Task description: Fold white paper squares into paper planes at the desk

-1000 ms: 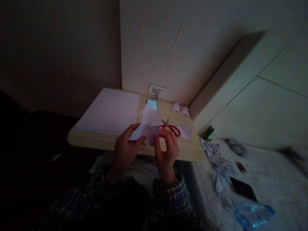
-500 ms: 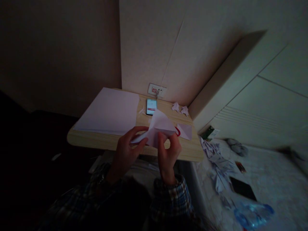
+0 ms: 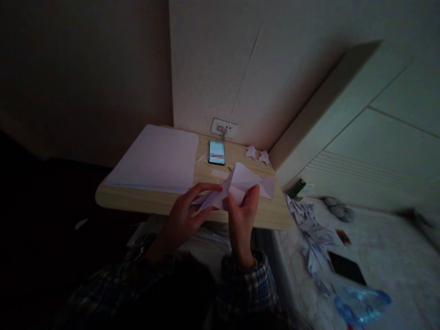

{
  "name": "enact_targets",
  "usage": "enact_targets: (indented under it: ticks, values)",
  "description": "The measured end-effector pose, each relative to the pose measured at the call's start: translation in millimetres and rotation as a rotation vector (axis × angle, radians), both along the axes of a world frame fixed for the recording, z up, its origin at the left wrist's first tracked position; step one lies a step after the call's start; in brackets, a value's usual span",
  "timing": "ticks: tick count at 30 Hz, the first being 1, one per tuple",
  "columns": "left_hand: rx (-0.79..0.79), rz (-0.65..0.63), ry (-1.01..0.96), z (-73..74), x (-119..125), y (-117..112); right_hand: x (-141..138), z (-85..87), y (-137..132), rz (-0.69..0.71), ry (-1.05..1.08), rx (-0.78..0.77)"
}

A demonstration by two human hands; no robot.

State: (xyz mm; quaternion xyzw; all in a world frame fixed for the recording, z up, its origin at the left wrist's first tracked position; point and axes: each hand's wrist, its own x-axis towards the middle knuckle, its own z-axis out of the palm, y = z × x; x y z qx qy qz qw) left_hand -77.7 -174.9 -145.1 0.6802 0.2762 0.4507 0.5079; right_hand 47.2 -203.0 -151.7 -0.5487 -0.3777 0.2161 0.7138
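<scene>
A partly folded sheet of white paper [image 3: 237, 176] is held between my two hands above the front edge of the small wooden table [image 3: 137, 199]. My left hand [image 3: 184, 215] grips its left side, with the fingers above and the thumb below. My right hand [image 3: 242, 211] pinches the right part, its thumb pressed against the middle of the paper. Raised flaps stand up from the sheet. Behind it lies a lit phone [image 3: 217, 152]. A square of paper [image 3: 267, 187] on the table is partly covered by the folded sheet.
A stack of white paper [image 3: 154, 158] covers the table's left side. Two small folded paper figures [image 3: 250, 152] stand at the back right, near a wall socket [image 3: 224, 129]. On the bed to the right are folded papers [image 3: 318, 233], a dark tablet-like object [image 3: 347, 268] and blue plastic [image 3: 362, 305].
The folded paper has shifted slightly right and opened into a different shape. My left fingers have moved right along it. A red curved thing beside it is now hidden, while the phone shows fully.
</scene>
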Motion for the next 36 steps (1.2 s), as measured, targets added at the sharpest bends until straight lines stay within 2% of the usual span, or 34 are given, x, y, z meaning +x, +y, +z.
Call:
enact_targets:
  ticks: [3, 7, 14, 17, 22, 25, 31, 33, 36]
  values:
    - [-0.079, 0.018, -0.075, -0.2, 2, 0, 2, 2.0, 1, 0.052, 0.063, -0.032]
    - [-0.111, 0.112, -0.057, 0.4, 2, 2, 3, 1.5, 1, 0.007, 0.060, -0.069]
    - [0.193, 0.340, 0.224, -0.9, -6, 9, 0, 6.3, -2, 0.029, -0.060, -0.063]
    - [0.277, 0.337, 0.240, -5.1, -8, 10, 0, 8.9, -3, 0.013, -0.081, -0.071]
    - [0.416, 0.230, 0.210, -4.0, -12, 10, 1, 8.7, -3, -0.019, -0.094, -0.070]
    - [0.342, 0.095, 0.177, -1.0, -17, 11, 2, 5.2, -3, -0.030, -0.108, -0.084]
    - [-0.068, -0.204, 0.032, 2.4, -19, 12, 3, 2.6, -3, -0.055, -0.205, -0.034]
    - [-0.171, -0.213, -0.045, 3.3, -15, 12, 3, 4.7, -3, -0.038, -0.224, -0.014]
    - [-0.256, -0.136, -0.098, 5.1, -10, 11, 2, 7.0, -5, -0.015, -0.239, -0.006]
